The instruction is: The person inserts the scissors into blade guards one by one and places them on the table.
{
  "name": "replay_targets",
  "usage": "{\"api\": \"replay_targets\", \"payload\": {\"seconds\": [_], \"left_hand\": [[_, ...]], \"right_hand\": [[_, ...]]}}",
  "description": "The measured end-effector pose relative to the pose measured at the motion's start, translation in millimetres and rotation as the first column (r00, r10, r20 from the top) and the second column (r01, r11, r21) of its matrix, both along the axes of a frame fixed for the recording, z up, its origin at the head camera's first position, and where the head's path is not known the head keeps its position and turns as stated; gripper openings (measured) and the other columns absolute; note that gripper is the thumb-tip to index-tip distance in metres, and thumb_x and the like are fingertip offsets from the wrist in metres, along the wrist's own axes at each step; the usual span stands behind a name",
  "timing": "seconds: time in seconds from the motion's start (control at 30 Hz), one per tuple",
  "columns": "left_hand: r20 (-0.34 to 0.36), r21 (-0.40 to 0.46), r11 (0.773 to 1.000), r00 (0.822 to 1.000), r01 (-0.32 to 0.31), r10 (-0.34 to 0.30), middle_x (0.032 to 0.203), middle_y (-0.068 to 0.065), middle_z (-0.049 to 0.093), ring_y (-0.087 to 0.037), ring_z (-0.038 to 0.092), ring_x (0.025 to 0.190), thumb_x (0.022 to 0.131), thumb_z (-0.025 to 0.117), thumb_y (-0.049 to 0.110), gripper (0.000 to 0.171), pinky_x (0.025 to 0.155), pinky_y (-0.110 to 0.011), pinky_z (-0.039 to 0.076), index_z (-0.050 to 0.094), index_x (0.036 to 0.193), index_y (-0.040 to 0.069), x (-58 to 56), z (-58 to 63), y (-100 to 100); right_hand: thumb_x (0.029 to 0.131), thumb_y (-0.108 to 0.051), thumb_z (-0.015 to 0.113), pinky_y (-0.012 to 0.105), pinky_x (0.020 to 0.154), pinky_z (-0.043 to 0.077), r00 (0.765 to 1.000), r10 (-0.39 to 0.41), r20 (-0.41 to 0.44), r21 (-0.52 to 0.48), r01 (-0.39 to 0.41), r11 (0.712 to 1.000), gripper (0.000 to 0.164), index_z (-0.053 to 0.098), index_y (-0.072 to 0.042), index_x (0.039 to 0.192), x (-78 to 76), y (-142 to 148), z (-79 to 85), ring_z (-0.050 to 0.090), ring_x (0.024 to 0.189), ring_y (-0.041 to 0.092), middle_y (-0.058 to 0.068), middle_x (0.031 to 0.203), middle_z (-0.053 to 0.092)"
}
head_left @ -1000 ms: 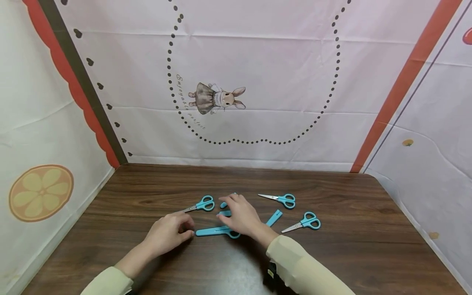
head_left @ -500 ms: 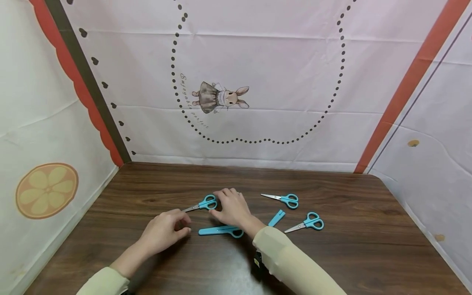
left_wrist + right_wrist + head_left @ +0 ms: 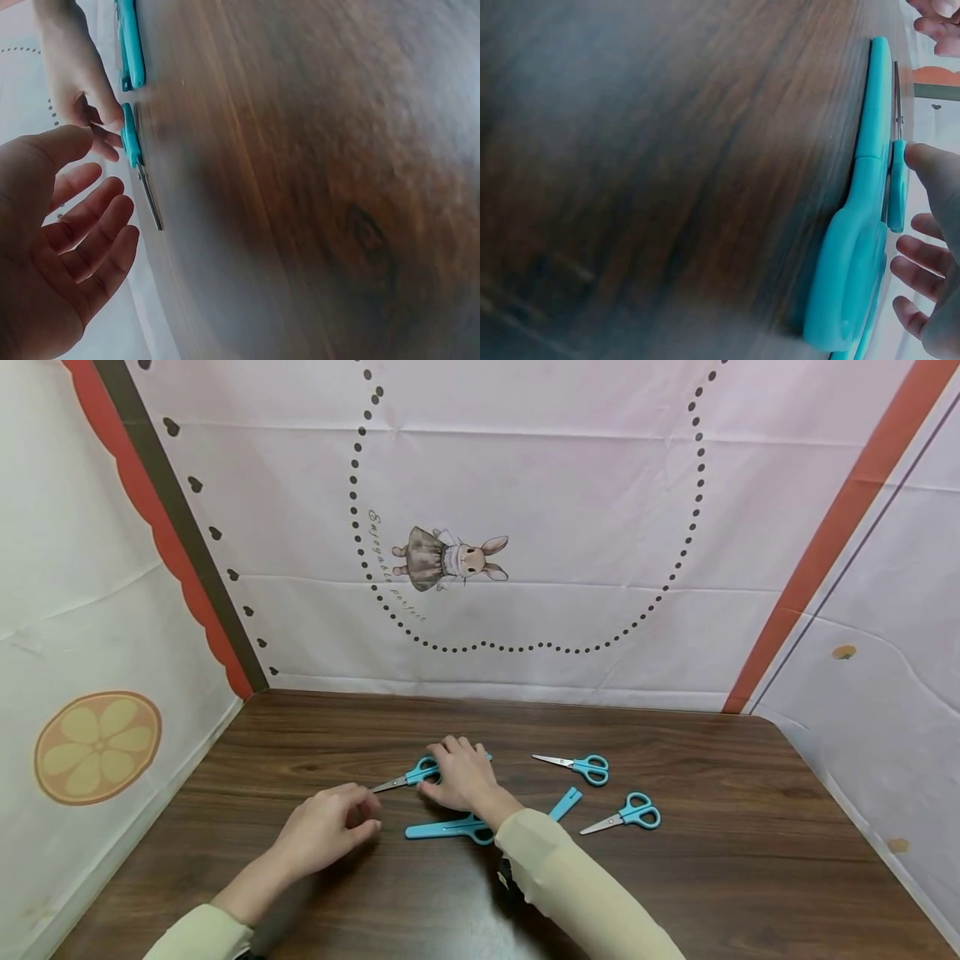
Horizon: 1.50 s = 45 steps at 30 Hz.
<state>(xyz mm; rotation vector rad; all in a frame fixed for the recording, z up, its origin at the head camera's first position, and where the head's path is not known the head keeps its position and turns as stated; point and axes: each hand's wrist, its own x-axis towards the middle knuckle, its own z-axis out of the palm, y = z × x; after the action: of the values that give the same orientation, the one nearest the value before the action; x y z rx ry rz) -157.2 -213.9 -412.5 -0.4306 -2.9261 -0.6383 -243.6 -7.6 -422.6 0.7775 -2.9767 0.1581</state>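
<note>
My right hand (image 3: 463, 775) reaches over the handle of a pair of scissors (image 3: 396, 782) with turquoise handles and bare blades pointing left. Thumb and fingers are spread beside the rings; in the right wrist view the fingers look loose, and I cannot tell whether they touch the handle (image 3: 898, 191). My left hand (image 3: 326, 831) hovers left of the blade tips, fingers loosely bent, holding nothing. In front of the right hand lies a second pair of scissors (image 3: 442, 830) with its blades in a turquoise sheath. A bit of turquoise (image 3: 488, 757) shows behind the right hand, mostly hidden.
Two more bare-bladed pairs lie to the right, scissors at the back (image 3: 591, 768) and scissors nearer me (image 3: 637, 811). A loose turquoise sheath (image 3: 566, 803) lies left of the nearer pair. Patterned cloth (image 3: 525, 527) walls the brown wooden table (image 3: 712, 877) behind and at both sides.
My right hand has shifted left and slightly back, from over the loose turquoise pieces to the scissors' handle. My left hand has drawn slightly left, away from the sheathed scissors.
</note>
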Motion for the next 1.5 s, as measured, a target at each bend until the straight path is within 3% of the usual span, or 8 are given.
{"api": "replay_targets", "payload": {"seconds": [0.37, 0.7, 0.87, 1.13, 1.37, 1.5], "left_hand": [[0.009, 0.008, 1.000, 1.000, -0.004, 0.004, 0.076, 0.015, 0.058, -0.002, 0.052, 0.062, 0.078, 0.072, 0.028, 0.015, 0.051, -0.022, 0.038, 0.064, 0.089, 0.024, -0.8, -2.7, -7.3], [0.028, -0.015, 1.000, 1.000, -0.004, 0.004, 0.080, 0.015, 0.059, -0.002, 0.054, 0.066, 0.077, 0.072, 0.031, 0.013, 0.054, -0.022, 0.040, 0.063, 0.086, 0.027, -3.0, -2.2, -9.0], [0.031, -0.011, 1.000, 1.000, 0.004, -0.004, 0.079, 0.015, 0.058, -0.002, 0.053, 0.066, 0.077, 0.072, 0.030, 0.013, 0.053, -0.022, 0.040, 0.063, 0.086, 0.026, -3.2, -1.9, -8.7], [0.030, -0.009, 1.000, 0.999, 0.020, -0.019, 0.080, 0.014, 0.059, -0.001, 0.052, 0.064, 0.078, 0.072, 0.029, 0.012, 0.052, -0.021, 0.039, 0.063, 0.086, 0.026, -3.1, -3.6, -7.1], [0.017, -0.010, 1.000, 0.999, 0.027, -0.027, 0.078, 0.014, 0.058, -0.001, 0.051, 0.063, 0.077, 0.072, 0.030, 0.013, 0.051, -0.020, 0.038, 0.064, 0.087, 0.025, -2.6, -3.3, -5.1], [0.002, -0.015, 0.999, 0.999, 0.037, -0.037, 0.079, 0.014, 0.058, 0.000, 0.051, 0.064, 0.077, 0.072, 0.031, 0.014, 0.052, -0.020, 0.038, 0.064, 0.087, 0.026, -3.2, -3.6, -3.6]], "right_hand": [[0.085, -0.060, 0.049, 0.042, 0.094, 0.036, 1.000, 0.000, 0.008, 0.126, -0.001, 0.992, 0.060, 0.043, -0.027, 0.135, -3.8, -8.9, -4.3, 0.044, 0.118, 0.019, -0.001, 0.129, 0.047], [0.086, -0.058, 0.049, 0.039, 0.089, 0.038, 1.000, -0.016, -0.025, 0.155, 0.020, 0.988, 0.054, 0.053, -0.021, 0.125, -3.4, -14.3, -3.1, 0.047, 0.110, 0.019, 0.000, 0.121, 0.050], [0.087, -0.059, 0.047, 0.039, 0.089, 0.038, 0.999, -0.021, -0.030, 0.184, 0.026, 0.983, 0.054, 0.051, -0.021, 0.125, -2.4, -14.6, -2.5, 0.048, 0.110, 0.019, 0.000, 0.120, 0.052], [0.087, -0.058, 0.046, 0.036, 0.082, 0.039, 0.998, -0.009, -0.061, 0.142, 0.017, 0.990, 0.052, 0.050, -0.020, 0.123, -0.5, -9.5, -0.1, 0.052, 0.103, 0.018, -0.001, 0.116, 0.058], [0.087, -0.056, 0.048, 0.037, 0.087, 0.044, 0.994, -0.008, -0.106, 0.049, 0.013, 0.999, 0.056, 0.050, -0.016, 0.127, 0.4, -1.0, 4.1, 0.055, 0.104, 0.018, 0.000, 0.115, 0.060], [0.086, -0.055, 0.050, 0.035, 0.083, 0.048, 0.992, -0.003, -0.124, 0.022, 0.006, 1.000, 0.056, 0.051, -0.014, 0.125, 1.4, 4.8, 6.6, 0.056, 0.102, 0.018, 0.002, 0.113, 0.060]]}}
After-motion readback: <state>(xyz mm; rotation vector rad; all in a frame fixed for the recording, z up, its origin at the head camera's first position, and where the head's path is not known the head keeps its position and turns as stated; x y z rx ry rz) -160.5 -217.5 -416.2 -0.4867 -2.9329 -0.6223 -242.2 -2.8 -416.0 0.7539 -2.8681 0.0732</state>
